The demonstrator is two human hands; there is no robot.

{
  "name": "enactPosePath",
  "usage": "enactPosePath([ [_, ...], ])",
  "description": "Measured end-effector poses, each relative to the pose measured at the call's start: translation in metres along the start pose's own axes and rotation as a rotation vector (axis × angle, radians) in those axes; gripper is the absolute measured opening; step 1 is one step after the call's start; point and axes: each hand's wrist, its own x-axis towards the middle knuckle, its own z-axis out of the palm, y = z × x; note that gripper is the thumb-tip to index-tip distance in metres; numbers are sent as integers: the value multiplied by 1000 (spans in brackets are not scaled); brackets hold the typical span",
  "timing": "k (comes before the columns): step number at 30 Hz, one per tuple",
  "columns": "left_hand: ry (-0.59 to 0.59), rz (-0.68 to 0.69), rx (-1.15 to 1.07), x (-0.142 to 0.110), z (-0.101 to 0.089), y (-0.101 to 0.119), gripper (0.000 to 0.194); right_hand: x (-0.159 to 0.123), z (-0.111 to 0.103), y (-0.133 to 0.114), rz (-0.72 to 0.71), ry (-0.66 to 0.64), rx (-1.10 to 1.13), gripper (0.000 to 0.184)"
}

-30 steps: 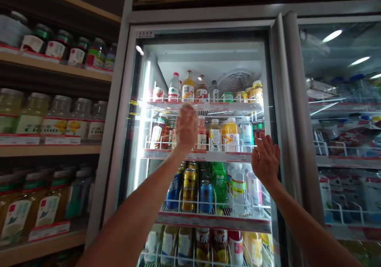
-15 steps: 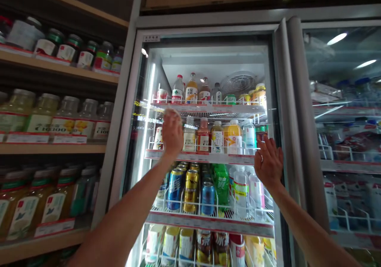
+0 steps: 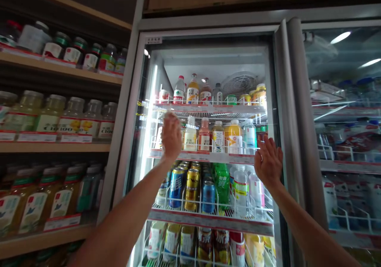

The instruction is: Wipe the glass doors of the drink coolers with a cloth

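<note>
My left hand is raised in front of the glass door of a lit drinks fridge, at the height of the second shelf. Its fingers are close together and slightly blurred. A pale patch shows at the fingertips, too indistinct to name. My right hand rests against the right side of the same door, fingers apart and nothing held, with a ring on one finger. Behind the glass, between my hands, stand an orange juice bottle and a tea bottle.
A vertical door handle runs just right of my right hand. Lower fridge shelves hold a gold can, a blue can and a green bottle. Open shelving with rows of bottles stands at the left. Another glass-door fridge is at the right.
My left hand has shifted very slightly down and left against the glass. The right hand stays in place. The view has moved a little, so the left shelving sits further right.
</note>
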Motion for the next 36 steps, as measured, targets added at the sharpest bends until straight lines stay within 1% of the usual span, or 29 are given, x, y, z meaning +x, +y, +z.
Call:
enactPosePath([
  [1, -61, 90, -18, -12, 6, 21, 40, 0, 0, 0, -2, 1, 6, 45],
  [3, -243, 419, -79, -36, 15, 59, 41, 0, -1, 2, -5, 6, 14, 44],
  [4, -309, 555, -99, -45, 17, 69, 41, 0, -1, 2, -9, 5, 16, 43],
  [5, -342, 639, -108, -51, 15, 70, 40, 0, -1, 3, -13, 3, 17, 43],
  [6, -326, 640, -100, -52, 11, 61, 39, 0, -1, 3, -16, 2, 16, 42],
  [7, -272, 577, -81, -49, 4, 44, 38, 0, -2, 3, -19, 1, 14, 42],
  [10, 0, 216, -2, -28, -19, -23, 38, 0, -2, 1, -17, 1, 4, 42],
  [11, 75, 122, 17, -21, -23, -39, 39, 0, -2, 0, -13, 1, 1, 43],
  [12, 127, 60, 31, -18, -24, -46, 40, 0, -2, -1, -9, 0, -1, 43],
  [13, 151, 28, 41, -19, -22, -43, 40, 0, -2, -1, -5, 2, 0, 43],
  [14, 145, 22, 45, -25, -17, -32, 40, 0, -2, -2, 0, 4, 3, 43],
  [16, 49, 122, 24, -44, -6, 8, 39, 0, -2, -2, 3, -1, 7, 44],
  [18, -142, 438, -60, -66, 1, 44, 41, 0, -2, -1, -4, -4, 11, 44],
  [19, -222, 576, -89, -73, 0, 52, 42, -1, -1, 0, -6, -3, 13, 44],
  [20, -273, 664, -102, -76, -2, 50, 42, -1, -1, 0, -7, 2, 16, 44],
  [21, -287, 679, -94, -76, -8, 40, 41, -1, 0, 0, -5, 10, 19, 44],
  [22, -266, 616, -69, -73, -15, 22, 40, -1, 1, 0, -4, 15, 23, 44],
  [23, -211, 492, -35, -67, -22, 1, 40, -2, 1, 0, -1, 18, 25, 45],
  [25, -41, 186, 32, -56, -33, -38, 40, -2, 3, 0, 5, 27, 29, 45],
  [26, 34, 60, 50, -53, -36, -48, 40, -2, 4, 0, 8, 31, 31, 45],
  [27, 76, -22, 53, -55, -36, -49, 40, -2, 4, 0, 12, 35, 32, 45],
  [28, 77, -46, 39, -61, -34, -40, 41, -2, 4, 0, 16, 38, 32, 45],
  [29, 35, -4, 10, -70, -31, -24, 42, -2, 4, 0, 18, 38, 30, 45],
  [30, -39, 86, -27, -83, -28, -4, 43, -2, 4, 1, 17, 33, 27, 45],
  [32, -213, 382, -100, -110, -23, 36, 43, -2, 3, 1, 15, 29, 23, 45],
  [33, -275, 513, -125, -120, -23, 47, 42, -2, 3, 1, 12, 29, 23, 45],
  [34, -319, 606, -137, -127, -25, 50, 41, -1, 3, 2, 8, 31, 24, 45],
  [35, -337, 636, -134, -131, -29, 43, 40, -1, 2, 2, 6, 35, 27, 45],
  [36, -325, 591, -118, -130, -35, 28, 40, -1, 3, 2, 6, 42, 31, 45],
])
